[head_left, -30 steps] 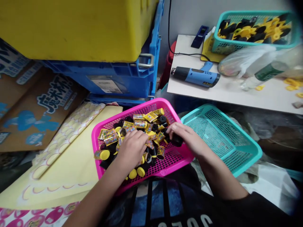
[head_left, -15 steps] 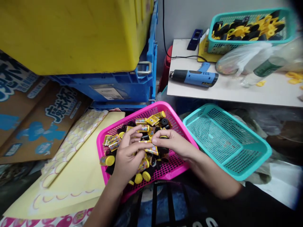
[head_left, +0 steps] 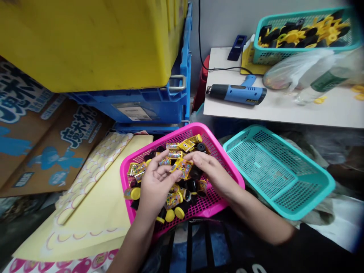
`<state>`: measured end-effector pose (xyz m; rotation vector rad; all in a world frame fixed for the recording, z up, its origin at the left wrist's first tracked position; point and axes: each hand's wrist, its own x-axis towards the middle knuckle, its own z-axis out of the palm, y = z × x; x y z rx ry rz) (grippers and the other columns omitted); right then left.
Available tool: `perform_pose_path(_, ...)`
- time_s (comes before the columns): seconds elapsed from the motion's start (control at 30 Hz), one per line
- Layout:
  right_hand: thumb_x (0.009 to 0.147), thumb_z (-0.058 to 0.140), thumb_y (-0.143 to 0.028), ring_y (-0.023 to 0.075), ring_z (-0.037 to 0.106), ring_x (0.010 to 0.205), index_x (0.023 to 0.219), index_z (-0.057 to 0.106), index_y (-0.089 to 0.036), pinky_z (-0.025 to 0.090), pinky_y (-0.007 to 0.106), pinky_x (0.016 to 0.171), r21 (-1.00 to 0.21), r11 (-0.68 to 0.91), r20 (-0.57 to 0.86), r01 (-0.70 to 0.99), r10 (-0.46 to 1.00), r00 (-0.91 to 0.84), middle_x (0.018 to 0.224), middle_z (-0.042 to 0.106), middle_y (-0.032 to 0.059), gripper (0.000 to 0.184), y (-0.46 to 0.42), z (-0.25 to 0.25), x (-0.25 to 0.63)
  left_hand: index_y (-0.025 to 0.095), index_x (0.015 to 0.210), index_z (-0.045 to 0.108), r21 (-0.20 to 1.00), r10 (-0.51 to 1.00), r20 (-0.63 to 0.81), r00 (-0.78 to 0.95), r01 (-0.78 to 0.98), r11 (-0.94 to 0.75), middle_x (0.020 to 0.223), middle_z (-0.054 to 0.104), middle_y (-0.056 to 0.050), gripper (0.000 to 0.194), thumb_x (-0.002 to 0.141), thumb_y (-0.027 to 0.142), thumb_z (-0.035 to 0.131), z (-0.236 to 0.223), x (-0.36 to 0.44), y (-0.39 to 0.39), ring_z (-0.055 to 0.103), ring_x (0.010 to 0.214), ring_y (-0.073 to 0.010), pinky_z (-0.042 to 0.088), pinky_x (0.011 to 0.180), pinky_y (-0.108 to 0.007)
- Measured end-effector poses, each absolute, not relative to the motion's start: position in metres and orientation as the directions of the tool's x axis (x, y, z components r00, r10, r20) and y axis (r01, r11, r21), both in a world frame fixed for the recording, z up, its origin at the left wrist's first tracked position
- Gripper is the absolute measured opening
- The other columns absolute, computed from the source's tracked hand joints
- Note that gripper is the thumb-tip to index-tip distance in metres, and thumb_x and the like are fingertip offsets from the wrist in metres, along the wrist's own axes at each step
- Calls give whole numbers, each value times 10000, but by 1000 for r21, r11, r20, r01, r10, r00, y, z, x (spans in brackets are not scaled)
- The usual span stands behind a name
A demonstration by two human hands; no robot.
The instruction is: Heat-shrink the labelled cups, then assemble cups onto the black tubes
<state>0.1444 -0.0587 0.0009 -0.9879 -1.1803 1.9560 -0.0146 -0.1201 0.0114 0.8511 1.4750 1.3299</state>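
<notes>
l hand (head_left: 156,185) open, palm up; r hand (head_left: 212,170) bent down, fingers touch labelled bottle (head_left: 182,168) above pink basket (head_left: 226,159), grip not clear.

A black short-sleeved T-shirt (head_left: 318,248) with blue print (head_left: 200,246), bare left hand (head_left: 156,185), bare right hand (head_left: 212,172).

Lighting: bright, even, soft; source out of view. Shadows: faint, dark only beneath the yellow bin (head_left: 85,41) and white shelf (head_left: 284,113). Glare: slight, on the plastic bag (head_left: 295,70). Blur: clear bottle (head_left: 330,81), upper right, out of focus. Edges: wide-lens curving; top right corner dark, smeared.
</notes>
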Motion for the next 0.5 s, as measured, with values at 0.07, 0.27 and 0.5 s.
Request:
perform_pose_path(0.07,758,716,-555,132,570,839,840,634,-147,423,268,820,-935,-343,-238,-89,793,-561,893,644,28,424,-56,2,145,195,1302,540,982,938,-186,-293,-57,177,642,658,44,675,692,291,812,14,-14,-120,655,587,-121,570,615,-230)
perform_pose_path(0.27,734,722,-547,95,464,676,658,482,-143,376,243,695,-933,-349,-261,-85,821,-507,674,515,-9,476,-56,1,136,173,1067,658,985,921,-167,-353,-23,170,711,702,7,428,691,312,805,14,-7,-121,666,599,-121,561,597,-221)
perform_pose_path(0.5,694,653,-319,142,548,868,1094,539,-200,433,233,698,-829,-474,-254,-296,791,-557,1053,581,49,432,-47,-1,163,182,817,781,965,874,-91,-478,174,195,726,749,-32,208,711,361,779,11,-22,-124,703,683,-189,598,713,-329)
